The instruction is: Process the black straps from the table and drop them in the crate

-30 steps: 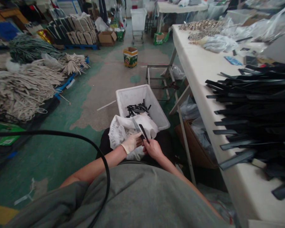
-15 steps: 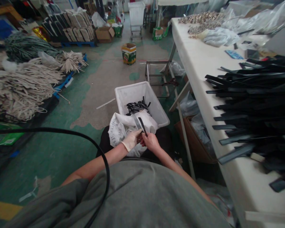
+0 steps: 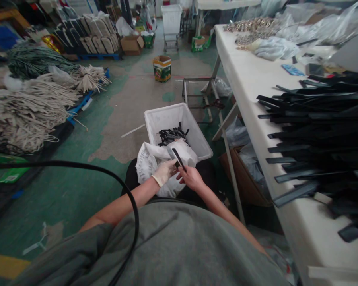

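In front of my lap, my left hand [image 3: 165,172], in a pale glove, is closed with its fingertips at a short black strip [image 3: 178,157]. My right hand [image 3: 192,178], bare, pinches the lower part of the same strip from the other side. The strip points up and away from me. Beneath both hands a white sack [image 3: 149,159] with dark printing lies over my lap and the near rim of a white plastic bin [image 3: 197,133]. Several short black pieces [image 3: 173,135] lie in a heap inside the bin.
On my right a long table [image 3: 241,75] bears a large pile of black strips [image 3: 322,131]. A metal frame [image 3: 197,95] stands beyond the bin. Bundles of beige cord [image 3: 26,111] lie at left. A black cable [image 3: 86,165] crosses in front of my left arm.
My hands have drawn slightly apart around the black strip, and my left hand has turned a little. The strip has shifted slightly to the left at its top.
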Demonstrator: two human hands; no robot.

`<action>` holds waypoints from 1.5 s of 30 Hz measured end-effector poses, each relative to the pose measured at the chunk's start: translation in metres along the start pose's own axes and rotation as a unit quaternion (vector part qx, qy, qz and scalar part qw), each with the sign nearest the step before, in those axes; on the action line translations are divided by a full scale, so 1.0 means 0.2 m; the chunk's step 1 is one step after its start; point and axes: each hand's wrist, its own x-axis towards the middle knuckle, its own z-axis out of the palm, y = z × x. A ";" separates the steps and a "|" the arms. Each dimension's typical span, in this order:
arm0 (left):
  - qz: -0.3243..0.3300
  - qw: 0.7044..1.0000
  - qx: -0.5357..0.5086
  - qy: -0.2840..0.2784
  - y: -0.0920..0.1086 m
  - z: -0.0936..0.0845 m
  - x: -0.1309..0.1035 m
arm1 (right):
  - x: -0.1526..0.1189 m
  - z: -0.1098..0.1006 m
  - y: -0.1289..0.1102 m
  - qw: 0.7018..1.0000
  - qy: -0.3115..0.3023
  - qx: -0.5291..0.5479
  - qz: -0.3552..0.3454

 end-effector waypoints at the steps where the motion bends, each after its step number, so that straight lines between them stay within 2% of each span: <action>1: 0.009 1.000 0.000 0.014 0.04 -0.02 0.00 | -0.02 0.00 0.00 1.000 -0.012 -0.003 -0.004; 4: 0.011 0.999 0.007 0.045 0.10 -0.06 -0.01 | -0.09 0.01 0.01 1.000 -0.025 -0.016 -0.001; 9: -0.031 0.999 0.018 -0.014 -0.03 0.01 -0.03 | -0.02 0.01 -0.01 1.000 0.017 -0.011 0.004; 11: -0.036 0.999 0.019 -0.014 -0.04 0.03 -0.03 | 0.00 -0.01 -0.01 1.000 0.015 0.004 -0.006; 15: -0.014 0.999 -0.009 0.035 0.10 0.01 -0.04 | -0.07 -0.01 -0.01 0.999 -0.014 0.038 -0.024; 18: -0.023 0.999 -0.007 0.039 0.15 -0.01 -0.05 | -0.12 0.00 0.01 0.998 0.006 0.051 -0.025; 23: -0.034 0.999 0.005 -0.004 0.04 0.05 -0.06 | -0.05 -0.01 0.01 0.992 0.109 0.061 -0.021; 27: -0.045 0.999 0.003 -0.016 -0.05 0.07 -0.05 | 0.01 0.00 0.02 0.980 0.179 0.086 -0.029; 30: -0.064 0.997 0.002 -0.031 -0.08 0.05 -0.05 | 0.01 0.00 0.03 0.979 0.166 0.111 -0.046; 33: -0.120 0.988 -0.018 -0.092 -0.07 0.03 -0.04 | -0.07 -0.04 0.02 0.980 0.127 0.150 -0.037; 35: -0.129 0.983 -0.063 -0.112 -0.01 0.03 0.00 | -0.19 -0.10 0.01 0.979 0.099 0.175 -0.027; 37: -0.081 0.988 -0.112 -0.074 0.11 0.03 0.07 | -0.34 -0.17 0.01 0.976 0.053 0.209 -0.017; 39: -0.007 0.990 -0.143 0.001 0.28 0.03 0.16 | -0.49 -0.24 0.05 0.965 0.004 0.261 0.005; 41: 0.056 0.984 -0.156 0.060 0.49 0.02 0.24 | -0.63 -0.29 0.13 0.954 -0.003 0.299 0.031; 43: 0.116 0.975 -0.167 0.093 0.69 0.00 0.29 | -0.72 -0.31 0.23 0.943 0.015 0.325 0.066; 45: 0.172 0.964 -0.171 0.108 0.84 -0.02 0.29 | -0.78 -0.31 0.33 0.932 0.029 0.351 0.087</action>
